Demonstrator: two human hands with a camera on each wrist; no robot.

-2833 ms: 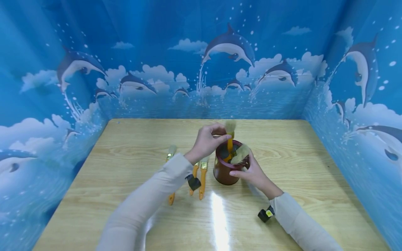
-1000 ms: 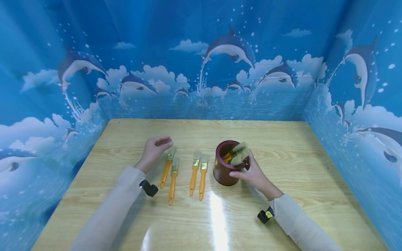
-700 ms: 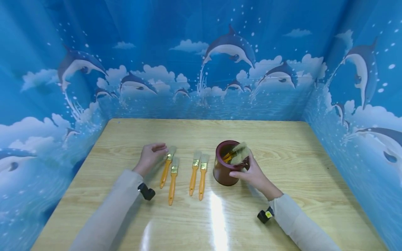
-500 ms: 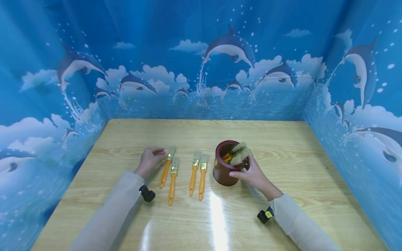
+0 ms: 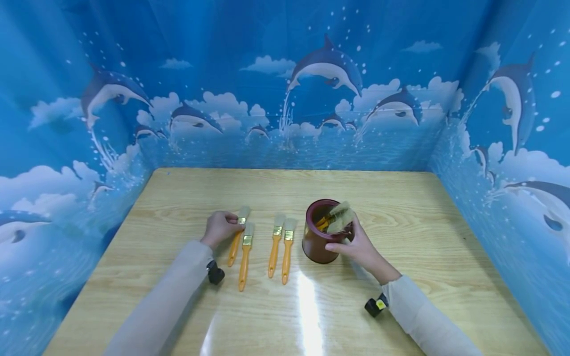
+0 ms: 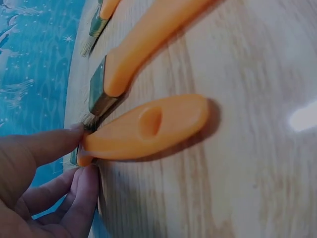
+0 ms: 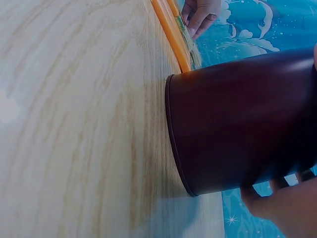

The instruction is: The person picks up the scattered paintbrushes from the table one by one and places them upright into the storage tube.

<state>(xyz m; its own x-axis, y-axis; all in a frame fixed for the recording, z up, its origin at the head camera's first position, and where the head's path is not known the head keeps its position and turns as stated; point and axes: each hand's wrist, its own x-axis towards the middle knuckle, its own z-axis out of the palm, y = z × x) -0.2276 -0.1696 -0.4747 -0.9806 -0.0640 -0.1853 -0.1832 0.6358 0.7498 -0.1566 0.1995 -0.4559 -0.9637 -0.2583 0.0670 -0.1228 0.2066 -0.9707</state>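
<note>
My left hand (image 5: 220,228) pinches the leftmost paintbrush (image 5: 234,248) between thumb and fingers, near its metal ferrule. In the left wrist view the orange handle (image 6: 183,119) of that brush lies low along the table, its bristles mostly hidden by the fingers. Just right of it lies a second paintbrush (image 5: 245,262). My right hand (image 5: 358,247) grips the side of a dark red cylindrical pot (image 5: 318,247), which stands upright. Inside, several paintbrushes lean to the right, their pale bristles (image 5: 340,219) at the rim. The pot's smooth wall (image 7: 237,124) fills much of the right wrist view.
Two more paintbrushes, one (image 5: 275,249) beside the other (image 5: 287,254), lie between the left pair and the pot, bristles pointing away. The light wood table (image 5: 401,198) ends at a blue dolphin-print curtain (image 5: 249,109) behind and at both sides.
My left hand let go of a paintbrush at the pot, moved left, then came down and took hold of the leftmost paintbrush. The right hand and pot have stayed in place.
</note>
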